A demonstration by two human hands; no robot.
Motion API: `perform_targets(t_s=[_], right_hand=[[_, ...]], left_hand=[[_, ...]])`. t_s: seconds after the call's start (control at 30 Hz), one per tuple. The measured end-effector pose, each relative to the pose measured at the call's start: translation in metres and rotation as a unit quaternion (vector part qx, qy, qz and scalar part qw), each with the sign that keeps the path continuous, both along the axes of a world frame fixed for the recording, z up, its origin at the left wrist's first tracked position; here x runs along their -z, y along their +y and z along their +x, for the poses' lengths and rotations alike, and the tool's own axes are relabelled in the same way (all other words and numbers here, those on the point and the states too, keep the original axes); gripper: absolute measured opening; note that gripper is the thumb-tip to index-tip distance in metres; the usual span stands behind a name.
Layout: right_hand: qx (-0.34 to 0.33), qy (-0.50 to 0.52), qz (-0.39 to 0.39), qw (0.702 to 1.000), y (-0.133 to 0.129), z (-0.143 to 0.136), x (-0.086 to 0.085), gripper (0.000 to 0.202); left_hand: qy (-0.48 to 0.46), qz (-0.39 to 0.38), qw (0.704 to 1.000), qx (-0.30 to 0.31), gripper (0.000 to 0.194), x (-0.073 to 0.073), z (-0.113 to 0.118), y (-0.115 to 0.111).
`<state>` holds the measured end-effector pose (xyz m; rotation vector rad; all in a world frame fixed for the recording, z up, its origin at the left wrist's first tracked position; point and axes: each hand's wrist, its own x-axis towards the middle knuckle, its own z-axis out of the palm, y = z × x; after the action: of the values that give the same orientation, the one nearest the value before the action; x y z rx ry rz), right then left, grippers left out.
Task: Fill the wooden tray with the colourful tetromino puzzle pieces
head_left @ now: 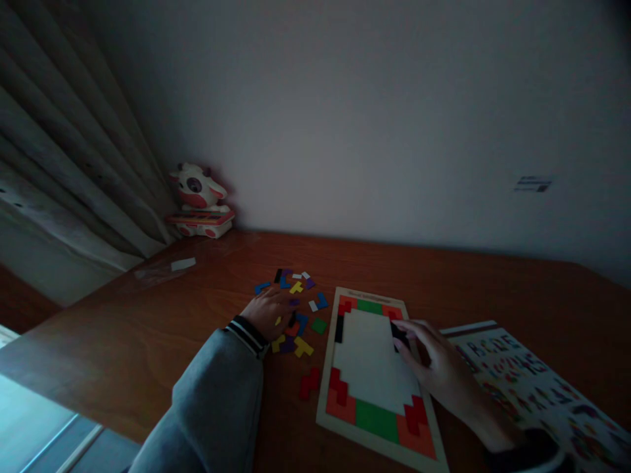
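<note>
Nearest us, the near edge of the wooden board (374, 439) is lined: a green block (376, 420) sits between orange pieces at both corners, with red stepped pieces (338, 386) just inside them. On the table, a loose red piece (309, 383) lies just outside the board's left edge. Our right hand (422, 351) pinches a black piece (400, 335) at the board's right edge, beside a printed sheet (537, 394); we cannot tell if it is seated. Another black strip (339, 328) lines the left edge. We judge the border mostly done, while the white middle is bare and wants filling. Left of the board, our left hand (270, 313) rests over the loose pieces (302, 347), many colours mixed; whether it grips one we cannot tell. The board's far edge is lined too, and a cow toy (200, 203) sits at the table's far-left corner.
</note>
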<state>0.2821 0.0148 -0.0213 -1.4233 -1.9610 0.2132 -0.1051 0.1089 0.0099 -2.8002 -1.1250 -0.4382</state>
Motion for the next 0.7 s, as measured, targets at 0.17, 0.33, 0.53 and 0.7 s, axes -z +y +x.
perform_targets(t_s=[0.17, 0.33, 0.53, 0.7], right_hand=[[0.007, -0.003, -0.009, 1.000, 0.001, 0.000, -0.002, 0.030], [0.003, 0.007, -0.002, 1.000, 0.000, 0.000, -0.003, 0.030], [0.006, 0.014, 0.013, 1.000, -0.001, -0.002, -0.004, 0.029], [0.097, 0.051, 0.049, 0.993, 0.003, 0.005, -0.005, 0.028]], left_hand=[[0.023, 0.003, 0.998, -0.064, 0.044, 0.007, 0.006, -0.004], [0.014, 0.019, 0.997, -0.072, 0.058, 0.005, 0.009, -0.007], [0.010, 0.023, 0.999, -0.045, 0.028, 0.002, 0.009, -0.002], [0.022, 0.030, 0.997, -0.065, 0.027, 0.008, 0.005, 0.005]])
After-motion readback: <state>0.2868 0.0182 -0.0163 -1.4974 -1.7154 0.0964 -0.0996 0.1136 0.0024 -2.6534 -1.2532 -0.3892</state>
